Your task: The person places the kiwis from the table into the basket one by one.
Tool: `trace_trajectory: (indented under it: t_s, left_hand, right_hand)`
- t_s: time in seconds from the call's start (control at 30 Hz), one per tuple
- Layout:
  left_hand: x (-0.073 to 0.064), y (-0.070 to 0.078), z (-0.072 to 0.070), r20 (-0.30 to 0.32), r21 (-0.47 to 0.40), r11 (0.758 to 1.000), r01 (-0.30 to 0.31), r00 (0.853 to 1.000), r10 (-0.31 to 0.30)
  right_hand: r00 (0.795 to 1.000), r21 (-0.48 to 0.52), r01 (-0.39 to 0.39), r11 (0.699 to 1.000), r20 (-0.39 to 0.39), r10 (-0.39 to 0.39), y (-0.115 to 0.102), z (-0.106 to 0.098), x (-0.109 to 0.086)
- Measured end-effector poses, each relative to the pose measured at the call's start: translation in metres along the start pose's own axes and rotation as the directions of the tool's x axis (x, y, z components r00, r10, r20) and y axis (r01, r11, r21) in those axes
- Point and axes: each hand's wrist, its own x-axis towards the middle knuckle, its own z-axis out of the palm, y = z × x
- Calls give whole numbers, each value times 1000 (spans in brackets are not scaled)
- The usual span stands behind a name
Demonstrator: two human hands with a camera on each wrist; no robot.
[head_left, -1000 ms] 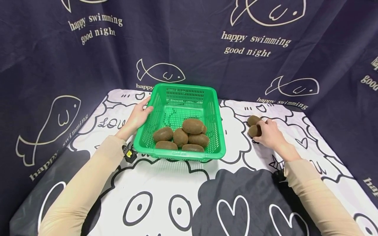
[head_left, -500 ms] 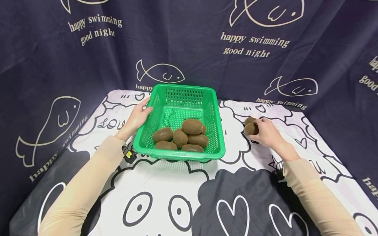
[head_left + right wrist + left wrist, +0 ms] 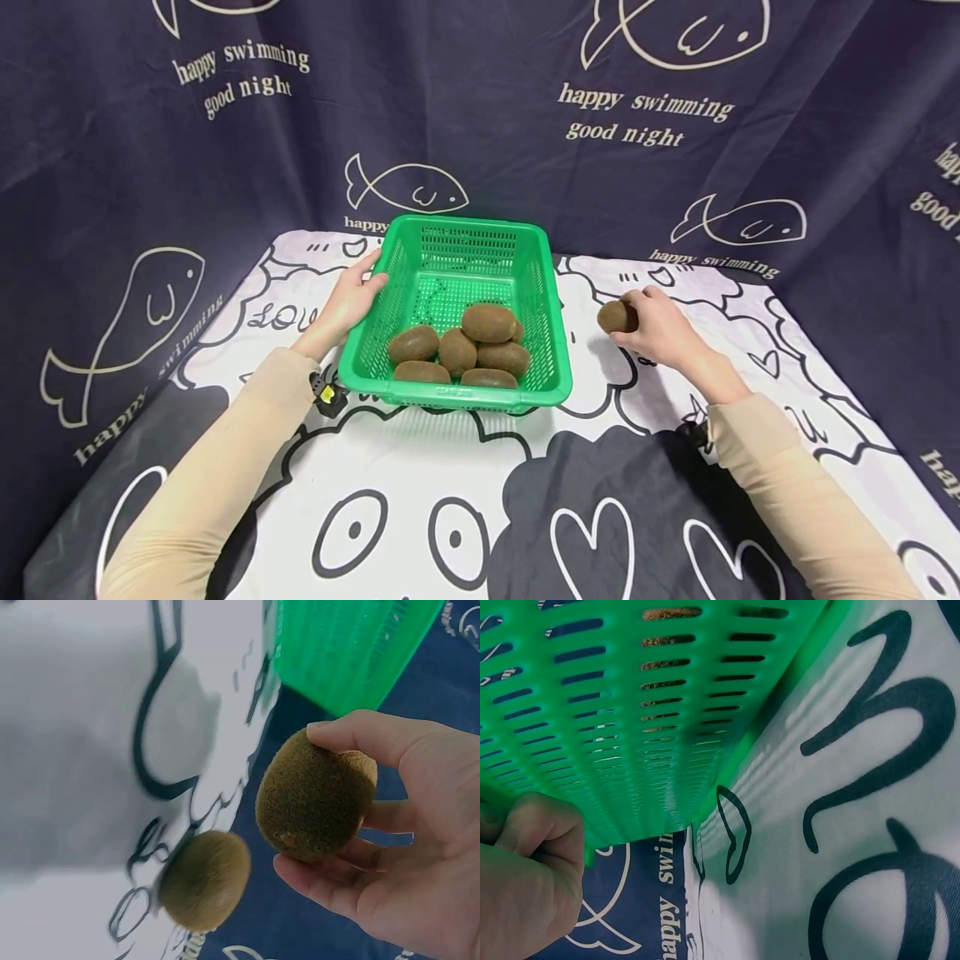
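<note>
My left hand (image 3: pixel 351 293) grips the left rim of a green plastic basket (image 3: pixel 453 390); in the left wrist view the fingers of that hand (image 3: pixel 536 870) are curled at the rim. Several brown kiwis (image 3: pixel 489 322) lie piled in the basket's near half. To the right of the basket, my right hand (image 3: pixel 660 325) holds a kiwi (image 3: pixel 617 317) between thumb and fingers. The right wrist view shows this held kiwi (image 3: pixel 311 799) raised off the cloth, with a second kiwi (image 3: pixel 206 881) lying on the cloth nearby. That second one is hidden in the head view.
A white cloth (image 3: pixel 375 458) with black drawings covers the table. Behind it hangs a dark blue curtain (image 3: pixel 487 100) printed with fish and lettering. The basket's right wall (image 3: pixel 553 317) stands between the held kiwi and the pile.
My right hand has moved left toward the basket, lifting one kiwi. Of the two kiwis seen there before, only one shows now in the head view. The left hand and basket have stayed put.
</note>
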Motion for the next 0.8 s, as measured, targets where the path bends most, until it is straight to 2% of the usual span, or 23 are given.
trace_trajectory:
  t_s: [0.3,0.8]
  left_hand:
    - [0,-1,0,2,4,1000,1,1000,-1]
    - [0,0,0,0,23,1000,-3,1000,3]
  right_hand:
    - [1000,19,23,1000,9,-23,-21,-7,8]
    - [997,35,76,997,-27,-75,-49,-23,25]
